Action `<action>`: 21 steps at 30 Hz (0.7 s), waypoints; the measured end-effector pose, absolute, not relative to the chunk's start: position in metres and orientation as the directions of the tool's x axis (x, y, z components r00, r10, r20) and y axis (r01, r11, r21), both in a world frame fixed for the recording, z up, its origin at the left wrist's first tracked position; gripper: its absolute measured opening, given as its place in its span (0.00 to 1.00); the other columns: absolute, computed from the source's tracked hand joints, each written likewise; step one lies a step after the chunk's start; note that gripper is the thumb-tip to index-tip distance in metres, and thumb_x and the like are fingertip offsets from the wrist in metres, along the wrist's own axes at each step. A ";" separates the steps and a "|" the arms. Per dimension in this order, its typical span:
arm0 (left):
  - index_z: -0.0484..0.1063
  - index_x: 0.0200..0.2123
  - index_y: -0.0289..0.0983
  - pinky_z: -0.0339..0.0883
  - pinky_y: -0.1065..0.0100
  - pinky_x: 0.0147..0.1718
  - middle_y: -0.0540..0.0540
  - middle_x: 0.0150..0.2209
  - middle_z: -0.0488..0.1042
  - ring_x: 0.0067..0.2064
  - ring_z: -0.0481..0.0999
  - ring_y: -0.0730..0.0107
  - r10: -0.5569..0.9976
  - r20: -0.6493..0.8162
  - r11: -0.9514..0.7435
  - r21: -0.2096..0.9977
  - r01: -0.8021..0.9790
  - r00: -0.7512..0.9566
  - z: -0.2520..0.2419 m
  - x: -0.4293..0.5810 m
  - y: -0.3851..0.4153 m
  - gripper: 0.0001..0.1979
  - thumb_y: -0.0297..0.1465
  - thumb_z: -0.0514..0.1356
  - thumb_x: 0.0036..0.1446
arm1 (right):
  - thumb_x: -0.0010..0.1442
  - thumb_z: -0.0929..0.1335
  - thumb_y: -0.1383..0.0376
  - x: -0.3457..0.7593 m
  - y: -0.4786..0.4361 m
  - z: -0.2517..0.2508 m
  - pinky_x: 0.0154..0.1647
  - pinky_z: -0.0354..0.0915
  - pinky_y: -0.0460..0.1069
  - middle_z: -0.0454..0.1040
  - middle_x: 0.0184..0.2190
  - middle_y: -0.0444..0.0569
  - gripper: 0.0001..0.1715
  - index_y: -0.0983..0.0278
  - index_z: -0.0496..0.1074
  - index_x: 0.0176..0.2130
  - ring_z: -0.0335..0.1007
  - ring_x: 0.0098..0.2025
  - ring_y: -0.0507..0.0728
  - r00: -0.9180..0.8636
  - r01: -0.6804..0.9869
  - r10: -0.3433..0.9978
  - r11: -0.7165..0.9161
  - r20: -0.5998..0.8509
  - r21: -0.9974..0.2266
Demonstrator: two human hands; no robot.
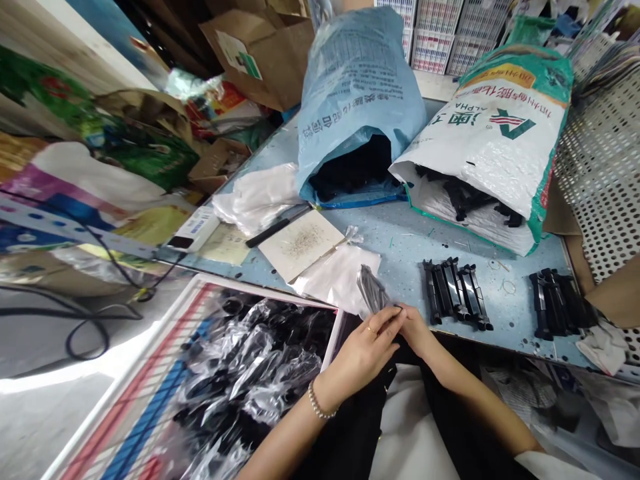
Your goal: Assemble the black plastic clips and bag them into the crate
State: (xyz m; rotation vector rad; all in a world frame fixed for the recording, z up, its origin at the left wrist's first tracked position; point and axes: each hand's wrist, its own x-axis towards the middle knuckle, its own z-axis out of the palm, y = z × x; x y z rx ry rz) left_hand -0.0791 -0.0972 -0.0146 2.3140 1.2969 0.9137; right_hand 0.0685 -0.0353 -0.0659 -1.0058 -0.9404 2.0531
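Observation:
At the table's front edge, my left hand (370,343) and my right hand (413,327) meet, both closed. Between them is a small clear plastic bag (371,290) with dark, narrow parts inside; its lower end is hidden by my fingers. Just beyond it lie flat white plastic bags (345,270). To the right of my right hand, a row of black plastic parts (455,293) rests on the table, and a second group of black parts (555,303) lies farther right. Below and left of my hands stands a crate (200,283) filled with bagged black parts (260,367).
A blue sack (360,73) and a white-green sack (490,147), both open towards me with black parts inside, lie at the back of the blue table (395,233). A cardboard piece (300,247) and a black bar (277,225) lie left. Perforated panel (600,173) at right.

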 end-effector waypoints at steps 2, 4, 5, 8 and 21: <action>0.58 0.67 0.42 0.76 0.59 0.52 0.36 0.60 0.65 0.56 0.75 0.59 0.879 0.403 -0.459 0.564 0.687 0.256 -0.016 -0.078 -0.103 0.28 0.25 0.56 0.65 | 0.57 0.72 0.52 0.063 -0.041 -0.059 0.37 0.66 0.48 0.73 0.30 0.44 0.16 0.63 0.74 0.33 0.67 0.33 0.53 -0.454 -0.160 0.840 -0.405 -0.297 -0.900; 0.62 0.63 0.44 0.79 0.63 0.45 0.37 0.60 0.65 0.52 0.77 0.62 0.902 0.418 -0.370 0.619 0.693 0.108 -0.020 -0.081 -0.106 0.25 0.25 0.58 0.64 | 0.58 0.71 0.51 0.054 -0.045 -0.055 0.42 0.66 0.49 0.75 0.33 0.45 0.17 0.63 0.76 0.36 0.69 0.37 0.55 -0.454 -0.150 0.850 -0.367 -0.266 -0.918; 0.62 0.62 0.44 0.80 0.65 0.41 0.38 0.59 0.65 0.49 0.79 0.63 0.914 0.403 -0.317 0.660 0.681 0.035 -0.022 -0.084 -0.107 0.25 0.27 0.59 0.64 | 0.59 0.70 0.51 0.049 -0.047 -0.055 0.42 0.66 0.49 0.75 0.33 0.45 0.18 0.63 0.76 0.37 0.70 0.37 0.55 -0.454 -0.163 0.849 -0.378 -0.271 -0.911; 0.56 0.65 0.42 0.79 0.68 0.30 0.34 0.62 0.64 0.33 0.79 0.73 0.951 0.287 -0.143 0.738 0.660 -0.115 -0.029 -0.092 -0.105 0.30 0.31 0.62 0.62 | 0.60 0.69 0.50 0.037 -0.047 -0.060 0.42 0.67 0.50 0.76 0.34 0.46 0.19 0.63 0.76 0.38 0.71 0.38 0.56 -0.435 -0.178 0.853 -0.395 -0.288 -0.901; 0.74 0.48 0.52 0.76 0.69 0.30 0.58 0.37 0.82 0.30 0.81 0.67 0.960 0.072 0.185 0.562 0.806 -0.271 0.008 -0.221 -0.156 0.13 0.43 0.57 0.62 | 0.69 0.63 0.53 0.083 -0.032 0.001 0.50 0.68 0.52 0.77 0.47 0.49 0.22 0.57 0.72 0.58 0.74 0.43 0.56 -0.799 0.181 0.590 0.054 -0.115 -0.982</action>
